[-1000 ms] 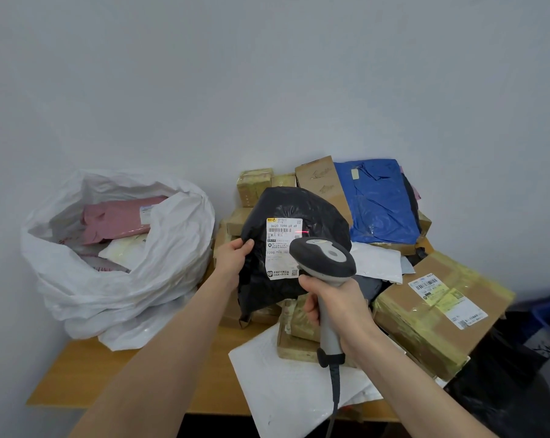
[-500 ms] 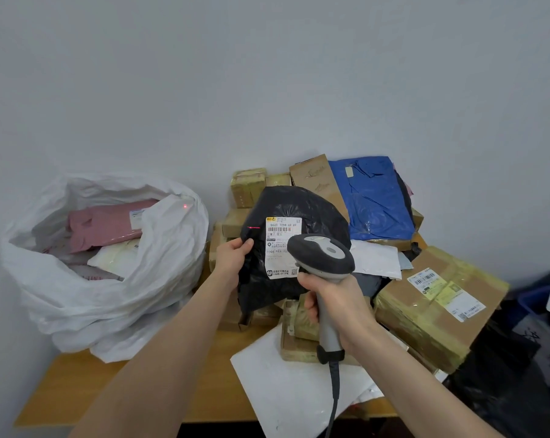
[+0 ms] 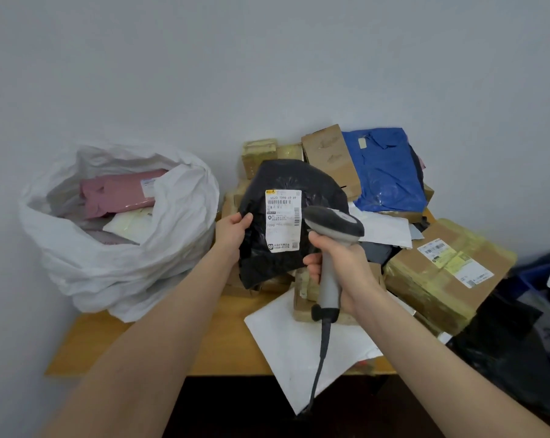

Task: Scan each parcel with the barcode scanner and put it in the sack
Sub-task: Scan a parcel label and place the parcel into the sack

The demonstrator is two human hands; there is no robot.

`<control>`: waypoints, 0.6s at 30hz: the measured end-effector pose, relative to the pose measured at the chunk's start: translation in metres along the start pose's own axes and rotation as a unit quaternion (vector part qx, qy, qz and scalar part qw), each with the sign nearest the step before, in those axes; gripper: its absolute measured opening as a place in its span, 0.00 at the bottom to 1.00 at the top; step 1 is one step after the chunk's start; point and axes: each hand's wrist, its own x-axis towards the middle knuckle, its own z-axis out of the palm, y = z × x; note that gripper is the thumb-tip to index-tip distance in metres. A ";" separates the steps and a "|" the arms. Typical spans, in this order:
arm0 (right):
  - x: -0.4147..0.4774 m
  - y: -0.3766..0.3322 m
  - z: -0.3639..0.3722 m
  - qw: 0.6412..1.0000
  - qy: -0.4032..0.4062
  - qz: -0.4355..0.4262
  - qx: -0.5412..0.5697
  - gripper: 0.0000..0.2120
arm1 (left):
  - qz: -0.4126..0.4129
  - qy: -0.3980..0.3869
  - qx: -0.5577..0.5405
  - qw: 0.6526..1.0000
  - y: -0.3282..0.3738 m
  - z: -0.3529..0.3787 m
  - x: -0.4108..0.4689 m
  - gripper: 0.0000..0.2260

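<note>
My left hand (image 3: 232, 232) pinches the left edge of a black plastic parcel (image 3: 258, 254) and holds it upright, its white shipping label (image 3: 282, 220) facing me. My right hand (image 3: 337, 267) grips the handle of a grey barcode scanner (image 3: 333, 227), whose dark head sits just right of the label and points at it. The scanner's cable (image 3: 319, 358) hangs down past the table edge. An open white sack (image 3: 122, 263) stands at the left, with a pink parcel (image 3: 119, 194) and a pale parcel (image 3: 131, 222) inside.
A wooden table (image 3: 160, 346) carries a pile of parcels behind and right of my hands: small taped boxes (image 3: 258, 153), a brown envelope (image 3: 330, 156), a blue bag (image 3: 384, 175), a large taped box (image 3: 447, 270) and white mailers (image 3: 302, 346). Dark bags (image 3: 517, 352) lie lower right.
The red scan line that crossed the label and then the sack's edge is gone. The scanner head has tilted a little toward the label. My left hand still holds the black parcel.
</note>
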 end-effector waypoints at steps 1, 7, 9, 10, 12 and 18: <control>-0.001 0.003 0.002 1.000 -0.002 0.008 0.008 0.08 | 0.005 0.010 -0.006 1.000 -0.001 -0.006 -0.005 0.07; -0.011 0.021 0.034 0.998 -0.016 0.045 0.052 0.08 | 0.013 0.061 -0.028 0.998 -0.007 -0.056 -0.041 0.06; -0.011 0.022 0.053 0.997 -0.021 0.041 0.056 0.08 | 0.023 0.073 -0.033 0.997 -0.004 -0.074 -0.047 0.06; -0.011 0.022 0.064 0.997 -0.028 0.039 0.058 0.08 | 0.029 0.079 -0.034 0.996 -0.001 -0.082 -0.048 0.06; -0.007 0.020 0.088 0.997 -0.043 0.033 0.062 0.08 | 0.047 0.092 -0.042 0.994 0.010 -0.102 -0.045 0.06; 0.025 0.014 0.174 0.994 -0.083 0.014 0.071 0.08 | 0.135 0.178 -0.037 0.974 0.072 -0.185 0.009 0.05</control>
